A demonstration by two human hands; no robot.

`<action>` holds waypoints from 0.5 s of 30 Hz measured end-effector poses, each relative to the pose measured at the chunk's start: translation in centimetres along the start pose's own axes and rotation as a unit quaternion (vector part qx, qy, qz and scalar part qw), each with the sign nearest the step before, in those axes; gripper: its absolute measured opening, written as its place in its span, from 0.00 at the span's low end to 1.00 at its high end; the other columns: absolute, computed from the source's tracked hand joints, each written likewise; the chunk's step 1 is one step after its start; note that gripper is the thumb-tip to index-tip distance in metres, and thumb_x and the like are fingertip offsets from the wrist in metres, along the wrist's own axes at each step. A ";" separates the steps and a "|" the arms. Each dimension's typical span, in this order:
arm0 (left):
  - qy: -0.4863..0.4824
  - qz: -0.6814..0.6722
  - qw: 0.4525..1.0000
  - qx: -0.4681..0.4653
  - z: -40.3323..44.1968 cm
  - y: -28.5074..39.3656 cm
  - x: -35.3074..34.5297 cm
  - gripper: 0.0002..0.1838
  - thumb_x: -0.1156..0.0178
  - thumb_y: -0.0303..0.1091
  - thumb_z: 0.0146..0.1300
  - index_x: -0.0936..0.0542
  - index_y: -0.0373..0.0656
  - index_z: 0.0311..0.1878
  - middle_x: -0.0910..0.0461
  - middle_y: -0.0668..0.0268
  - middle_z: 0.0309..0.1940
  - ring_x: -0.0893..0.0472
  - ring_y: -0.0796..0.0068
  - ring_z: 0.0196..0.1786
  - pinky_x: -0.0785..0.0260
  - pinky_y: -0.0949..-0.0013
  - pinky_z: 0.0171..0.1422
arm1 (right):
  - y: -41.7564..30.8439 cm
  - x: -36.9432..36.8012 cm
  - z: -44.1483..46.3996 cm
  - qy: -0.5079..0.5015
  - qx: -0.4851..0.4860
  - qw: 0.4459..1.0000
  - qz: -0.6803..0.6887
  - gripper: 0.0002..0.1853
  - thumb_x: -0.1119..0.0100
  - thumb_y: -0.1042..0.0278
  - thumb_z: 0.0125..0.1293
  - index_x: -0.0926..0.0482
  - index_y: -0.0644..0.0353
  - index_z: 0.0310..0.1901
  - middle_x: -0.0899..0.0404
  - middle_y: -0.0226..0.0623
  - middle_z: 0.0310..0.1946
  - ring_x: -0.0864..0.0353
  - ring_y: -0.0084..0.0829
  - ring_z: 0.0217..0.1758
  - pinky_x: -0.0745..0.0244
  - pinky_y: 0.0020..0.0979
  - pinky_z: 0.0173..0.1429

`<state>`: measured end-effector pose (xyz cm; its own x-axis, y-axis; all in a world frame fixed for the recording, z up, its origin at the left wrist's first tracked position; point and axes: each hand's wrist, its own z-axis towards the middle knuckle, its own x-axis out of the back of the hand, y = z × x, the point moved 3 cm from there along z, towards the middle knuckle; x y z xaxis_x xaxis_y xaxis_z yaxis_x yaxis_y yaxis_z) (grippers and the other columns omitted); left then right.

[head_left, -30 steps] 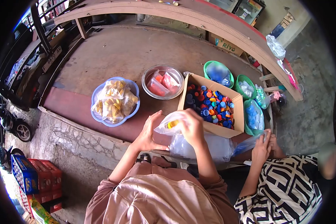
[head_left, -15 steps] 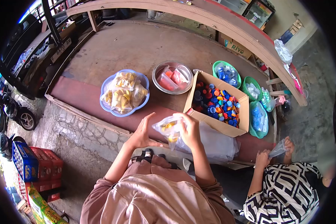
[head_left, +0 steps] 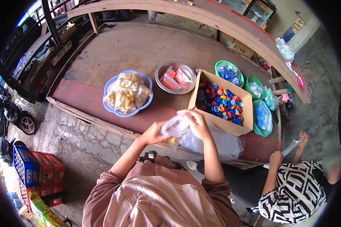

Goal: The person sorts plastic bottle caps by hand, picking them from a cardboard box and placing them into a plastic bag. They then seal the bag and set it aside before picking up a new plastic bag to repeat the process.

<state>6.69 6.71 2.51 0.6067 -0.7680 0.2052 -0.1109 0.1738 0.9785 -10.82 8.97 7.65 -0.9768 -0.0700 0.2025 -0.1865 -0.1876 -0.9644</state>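
Note:
My left hand (head_left: 154,133) and my right hand (head_left: 198,124) hold a clear plastic bag (head_left: 175,127) between them, in front of the bench edge. A few yellow bottle caps (head_left: 173,140) show at the bottom of the bag, blurred by motion. The left fingers are closed on the bag's left side; the right ones pinch its upper right part. Beneath the right forearm lies a stack of clear plastic bags (head_left: 219,145). Beyond my left hand, a blue scalloped basin (head_left: 109,107) holds filled bags of yellow caps (head_left: 125,100).
An open cardboard box (head_left: 225,130) of mixed bottle caps stands at the right. Behind it are a metal bowl (head_left: 158,86) with bagged red caps and several green baskets (head_left: 267,133). A co-worker (head_left: 291,189) at the right stretches a plastic bag. Drink crates (head_left: 45,170) stand lower left.
My left hand has moved from spread and apart to closed on the bag. The bag has turned, its upper part now between both hands. The co-worker's hands have shifted right.

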 end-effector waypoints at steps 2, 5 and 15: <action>0.027 -0.114 0.993 0.023 0.7 -2.6 -0.4 0.17 0.42 0.34 0.57 0.26 0.35 0.48 0.23 0.61 0.45 0.27 0.74 0.51 0.38 0.69 0.58 | 2.2 1.1 0.3 0.070 -0.081 0.994 0.027 0.14 0.52 0.64 0.69 0.24 0.64 0.47 0.23 0.33 0.33 0.28 0.15 0.33 0.31 0.22 0.37; 0.099 -0.204 0.974 0.023 1.6 -2.7 -0.9 0.17 0.48 0.37 0.64 0.27 0.36 0.51 0.24 0.66 0.47 0.29 0.78 0.51 0.38 0.70 0.58 | 3.5 1.4 0.2 0.140 -0.054 0.988 -0.043 0.22 0.46 0.58 0.65 0.30 0.64 0.56 0.27 0.40 0.45 0.25 0.21 0.34 0.29 0.22 0.38; -0.061 -0.231 0.971 -0.027 1.4 -2.7 -0.8 0.33 0.44 0.44 0.62 0.42 0.39 0.65 0.31 0.63 0.55 0.31 0.74 0.56 0.38 0.68 0.61 | 6.7 -0.6 -0.3 0.189 -0.060 0.978 0.065 0.17 0.37 0.72 0.57 0.29 0.70 0.46 0.22 0.34 0.30 0.22 0.20 0.30 0.26 0.21 0.34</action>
<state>5.42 5.97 -0.25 0.4833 -0.8387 -0.2511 0.1935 -0.1774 0.9649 -11.55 8.06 0.98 -0.9582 0.2854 0.0220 -0.0479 -0.0841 -0.9953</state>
